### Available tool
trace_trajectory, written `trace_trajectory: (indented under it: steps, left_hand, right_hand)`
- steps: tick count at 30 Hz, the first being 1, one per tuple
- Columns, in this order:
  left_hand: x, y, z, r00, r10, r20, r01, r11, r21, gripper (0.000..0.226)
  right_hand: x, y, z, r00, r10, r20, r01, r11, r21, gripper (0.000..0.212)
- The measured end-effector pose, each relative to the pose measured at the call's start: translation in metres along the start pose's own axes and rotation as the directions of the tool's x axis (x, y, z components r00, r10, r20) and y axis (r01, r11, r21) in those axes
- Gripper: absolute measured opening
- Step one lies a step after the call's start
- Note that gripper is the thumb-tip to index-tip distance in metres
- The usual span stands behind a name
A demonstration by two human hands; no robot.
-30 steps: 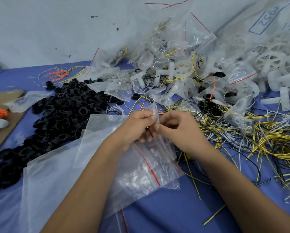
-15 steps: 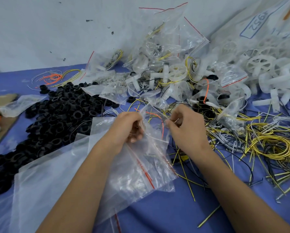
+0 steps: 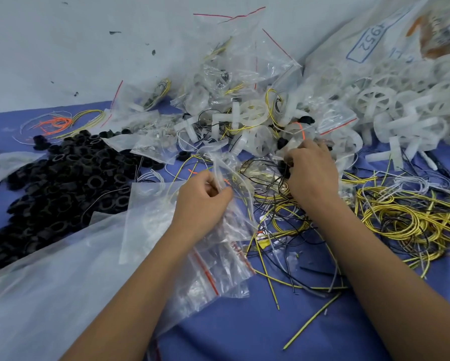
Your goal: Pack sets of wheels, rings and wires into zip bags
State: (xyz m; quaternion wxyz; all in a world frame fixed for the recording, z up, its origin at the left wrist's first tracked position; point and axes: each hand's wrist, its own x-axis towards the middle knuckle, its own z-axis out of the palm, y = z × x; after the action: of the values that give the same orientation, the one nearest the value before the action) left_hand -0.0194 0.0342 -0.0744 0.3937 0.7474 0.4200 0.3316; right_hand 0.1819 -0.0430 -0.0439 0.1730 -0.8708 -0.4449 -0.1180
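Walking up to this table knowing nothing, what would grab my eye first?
Probably the big heap of black rings spread over the blue table on the left, and the pile of white wheels at the back right. In the middle, the left hand pinches a clear zip bag, while the right hand reaches into a tangle of yellow and black wires.

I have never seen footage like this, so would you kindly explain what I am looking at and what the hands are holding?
There is no machine here: a head-worn camera looks down at a person's two bare hands. The left hand pinches a clear zip bag by its top. The right hand reaches into tangled wires; exactly what it grips is hidden. On the blue table lie black rings, white wheels, yellow wires and filled bags.
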Motion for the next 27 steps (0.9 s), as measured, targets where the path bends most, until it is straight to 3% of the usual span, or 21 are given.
trace_trajectory:
  steps: [5,8,9,11,13,14,15,18,20,22,27]
  left_hand:
    - [-0.002,-0.002,0.001,0.996,-0.054,0.075,0.063,0.99,-0.129,0.026]
    - [0.0,-0.004,0.0,0.993,-0.055,0.109,0.073,0.983,-0.169,0.031]
    - [0.0,-0.005,-0.001,0.992,-0.051,0.116,0.071,0.982,-0.175,0.031]
    - [0.0,-0.005,0.0,0.991,-0.036,0.128,0.059,0.982,-0.182,0.03]
    - [-0.001,-0.004,0.0,0.99,-0.013,0.137,0.04,0.98,-0.195,0.033]
    - [-0.001,-0.003,0.0,0.99,-0.005,0.141,0.036,0.976,-0.216,0.036]
    - [-0.002,-0.003,0.0,0.99,-0.003,0.143,0.037,0.97,-0.242,0.037]
    - [-0.004,-0.002,-0.001,0.994,-0.018,0.112,0.049,0.959,-0.279,0.04]
    - [-0.003,-0.001,-0.001,0.997,-0.015,0.074,0.036,0.959,-0.282,0.045]
    - [-0.003,0.003,-0.003,0.998,0.041,0.051,-0.025,0.961,-0.276,0.051]
    - [-0.004,0.014,-0.005,0.984,0.176,0.031,-0.164,0.958,-0.234,0.052]
  right_hand:
    - [-0.005,0.004,-0.002,0.989,-0.055,-0.139,0.072,0.99,0.123,0.027]
    - [-0.013,-0.005,-0.011,0.971,-0.059,-0.232,0.147,0.91,0.387,0.029]
    - [-0.019,-0.012,-0.014,0.971,-0.048,-0.235,0.171,0.826,0.538,0.031]
    - [-0.033,-0.03,-0.021,0.986,-0.082,-0.146,0.167,0.519,0.838,0.034]
    - [-0.049,-0.044,-0.021,0.976,-0.213,-0.037,0.079,0.19,0.979,0.036]
    - [-0.054,-0.048,-0.02,0.961,-0.275,0.01,0.026,0.127,0.992,0.036]
    - [-0.058,-0.051,-0.018,0.948,-0.314,0.058,-0.012,0.144,0.989,0.035]
    - [-0.059,-0.05,-0.009,0.944,-0.269,0.193,-0.081,0.375,0.923,0.029]
    - [-0.056,-0.046,-0.007,0.949,-0.202,0.243,-0.142,0.415,0.899,0.026]
    - [-0.054,-0.043,-0.005,0.954,-0.175,0.242,-0.147,0.43,0.891,0.026]
    - [-0.056,-0.041,0.001,0.974,-0.155,0.168,-0.046,0.59,0.806,0.024]
